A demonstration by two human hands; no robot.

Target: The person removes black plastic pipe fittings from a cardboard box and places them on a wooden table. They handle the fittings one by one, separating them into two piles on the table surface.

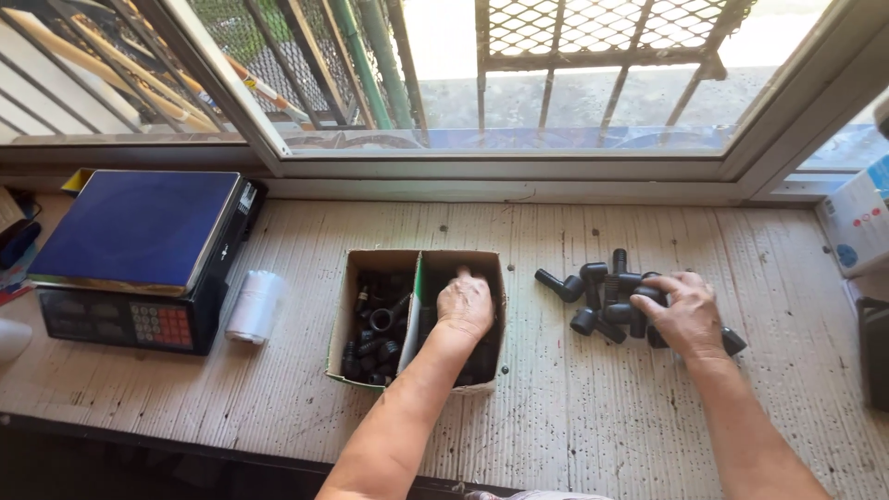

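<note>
Fingers (659, 294) of my right hand (683, 315) curl down over the loose pile of black bolts (602, 298) on the bench, at about three o'clock from the centre of the view; the fingertips press onto the nearest bolts, and I cannot tell whether one is actually gripped. I see my left hand (465, 304) reaching into the right compartment of the cardboard box (370, 262), knuckles up and fingers bent downward into the dark inside, so whatever they close on is hidden from me. That box sits near the middle of the wooden bench (574, 417), split by a divider into two bays. Its left bay holds more black bolts and fittings (375, 338) piled together.

Out at nine o'clock from the box stands a weighing scale (139, 245) with a blue platform and a keypad on its front face. Between scale and box lies a small white roll (253, 306), just beside the scale and apart from the box. Up at twelve o'clock runs the window frame (500, 168), with metal grating beyond the glass. Over at the three o'clock edge I see a white carton (857, 222), well apart from the pile.
</note>
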